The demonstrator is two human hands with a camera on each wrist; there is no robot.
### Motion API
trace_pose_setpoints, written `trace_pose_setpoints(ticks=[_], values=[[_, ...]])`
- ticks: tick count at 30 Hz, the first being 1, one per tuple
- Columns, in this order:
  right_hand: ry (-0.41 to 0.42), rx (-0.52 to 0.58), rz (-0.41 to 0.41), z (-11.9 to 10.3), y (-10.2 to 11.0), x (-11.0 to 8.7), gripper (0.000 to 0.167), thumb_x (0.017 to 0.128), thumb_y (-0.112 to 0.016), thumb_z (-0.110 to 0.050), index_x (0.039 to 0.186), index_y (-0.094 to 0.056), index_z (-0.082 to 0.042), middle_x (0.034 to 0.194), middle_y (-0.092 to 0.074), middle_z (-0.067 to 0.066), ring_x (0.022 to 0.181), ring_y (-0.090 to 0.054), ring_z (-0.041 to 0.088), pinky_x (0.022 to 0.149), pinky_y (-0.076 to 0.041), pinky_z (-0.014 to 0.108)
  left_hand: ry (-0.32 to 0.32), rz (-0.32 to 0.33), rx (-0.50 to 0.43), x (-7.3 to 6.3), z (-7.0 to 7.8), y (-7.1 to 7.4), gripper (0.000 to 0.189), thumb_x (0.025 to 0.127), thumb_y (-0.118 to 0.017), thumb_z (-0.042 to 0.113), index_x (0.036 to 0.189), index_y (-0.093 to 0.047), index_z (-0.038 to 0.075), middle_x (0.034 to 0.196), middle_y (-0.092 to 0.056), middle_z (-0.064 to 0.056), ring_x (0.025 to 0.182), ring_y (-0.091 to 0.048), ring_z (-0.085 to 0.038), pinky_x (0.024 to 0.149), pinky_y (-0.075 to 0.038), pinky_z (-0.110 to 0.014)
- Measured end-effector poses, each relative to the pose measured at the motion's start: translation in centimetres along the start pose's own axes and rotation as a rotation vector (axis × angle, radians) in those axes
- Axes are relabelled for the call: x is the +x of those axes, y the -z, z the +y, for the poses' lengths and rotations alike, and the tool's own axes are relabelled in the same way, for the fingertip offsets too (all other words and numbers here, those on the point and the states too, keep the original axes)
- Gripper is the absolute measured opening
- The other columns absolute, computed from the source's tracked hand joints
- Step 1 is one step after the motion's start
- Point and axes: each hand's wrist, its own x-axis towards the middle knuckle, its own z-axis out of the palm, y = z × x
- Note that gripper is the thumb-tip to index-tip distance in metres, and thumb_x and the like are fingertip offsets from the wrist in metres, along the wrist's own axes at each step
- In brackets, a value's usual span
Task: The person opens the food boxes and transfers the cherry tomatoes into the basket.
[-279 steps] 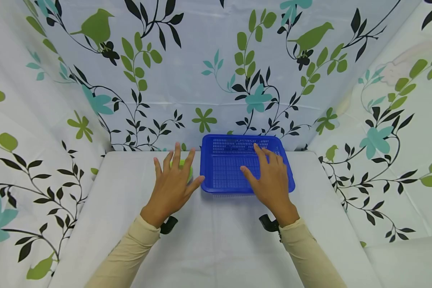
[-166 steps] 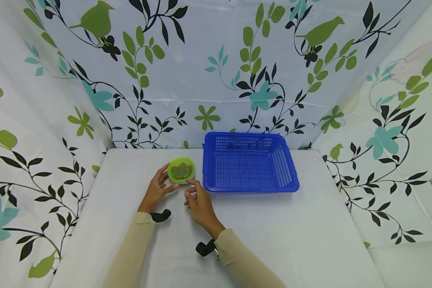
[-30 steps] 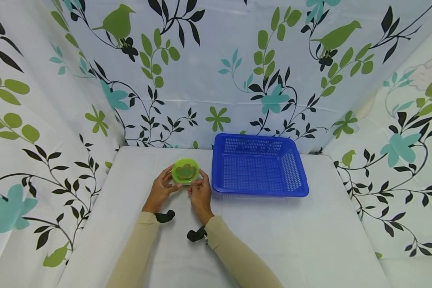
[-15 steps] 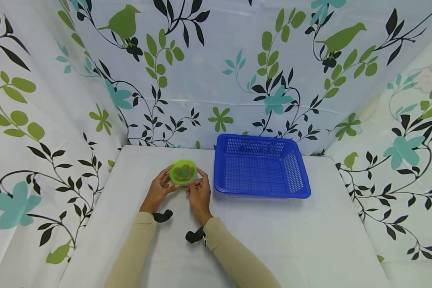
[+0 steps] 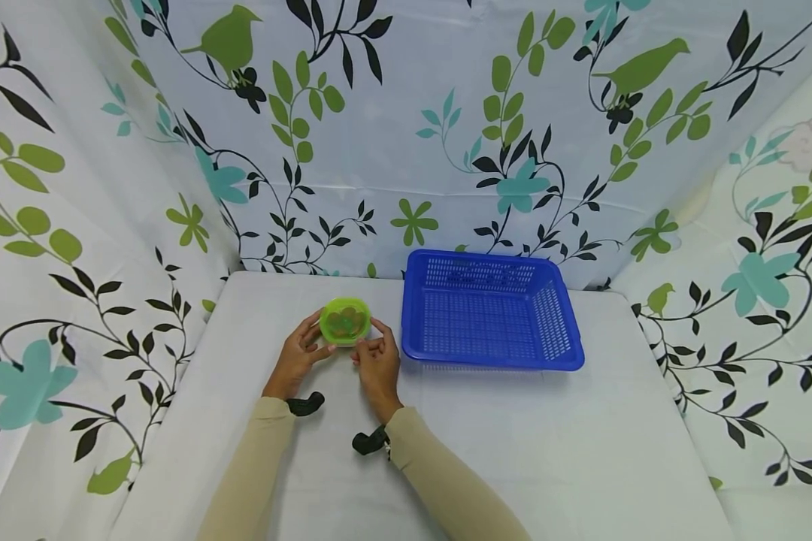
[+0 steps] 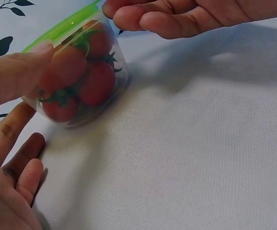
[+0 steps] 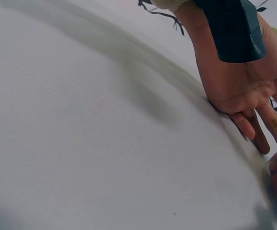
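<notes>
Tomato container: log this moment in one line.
container lidded, on table | left hand grips | right hand pinches rim | basket beside

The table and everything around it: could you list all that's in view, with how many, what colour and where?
Tub: one, clear with green lid, on the table left of the basket, between both hands.
Tomatoes: several, red, inside the tub.
Basket: one, blue, at the table's far side, nothing seen in it.
Table: one, white cloth cover.
Curtains: white with green, teal and black leaves and birds, on three sides.
Left hand: holds the tub's left side.
Right hand: fingers at the tub's right rim.
</notes>
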Motion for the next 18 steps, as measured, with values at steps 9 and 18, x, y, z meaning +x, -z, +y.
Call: trace_pose_setpoints(ticks=[9, 18], values=[[0.006, -0.093, -0.05, 0.42, 0.38, 0.82, 0.054, 0.104, -0.067, -0.008, 0.153, -0.053, -0.024, 0.087, -0.064, 0.006, 0.071, -0.07, 0.015, 0.064, -0.061, 0.023, -0.003, -0.015, -0.021, -0.53, 0.46, -0.24, 0.088, 0.094, -0.08, 0.008, 0.168, -0.034, 0.025, 0.17, -0.041, -0.014, 0.16, -0.034, -0.032, 0.131, -0.023, -0.058], [0.019, 0.052, -0.079, -0.08, 0.56, 0.92, 0.054, 0.103, -0.065, -0.002, 0.153, -0.055, -0.02, 0.085, -0.062, 0.006, 0.08, -0.072, 0.035, 0.069, -0.063, 0.027, -0.007, -0.015, -0.012, -0.32, 0.45, -0.11, 0.088, 0.094, -0.08, 0.008, 0.168, -0.035, 0.026, 0.169, -0.043, -0.012, 0.158, -0.036, -0.03, 0.128, -0.027, -0.054]])
